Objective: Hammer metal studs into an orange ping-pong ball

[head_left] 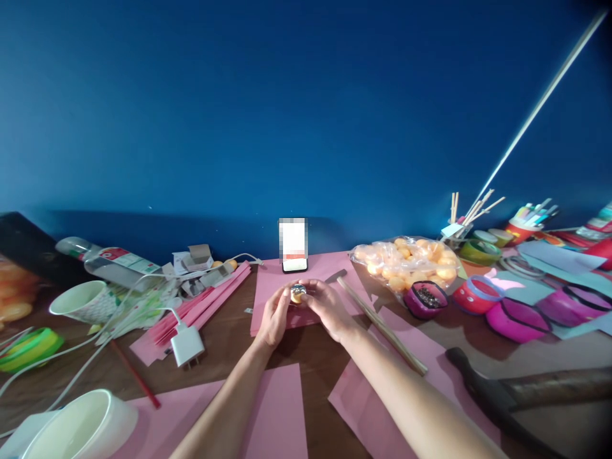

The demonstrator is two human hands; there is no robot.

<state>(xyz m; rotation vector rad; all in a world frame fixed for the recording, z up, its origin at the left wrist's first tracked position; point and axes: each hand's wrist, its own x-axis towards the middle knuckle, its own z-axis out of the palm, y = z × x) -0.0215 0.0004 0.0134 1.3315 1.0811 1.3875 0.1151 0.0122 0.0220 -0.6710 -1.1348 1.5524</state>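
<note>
Between my hands is a small round object (298, 293), shiny silver on top and yellow-orange below; its exact kind is too small to tell. My left hand (274, 317) grips it from the left with thumb and fingers. From the right, the bent fingers of my right hand (331, 308) close on it too. Both hands hover over pink paper sheets (268, 280). Just behind them a phone (294, 262) leans upright near the wall. A dark flat blade-like piece (335, 275) lies beside my right hand, partly hidden.
Right: a wooden stick (382, 325), a bag of orange balls (406, 261), a purple cup of small dark bits (425, 299), a hammer (535, 389). Left: a white charger (186, 344), pink strips (191, 312), a red pencil (136, 375), paper cups (81, 424), a bottle (119, 264).
</note>
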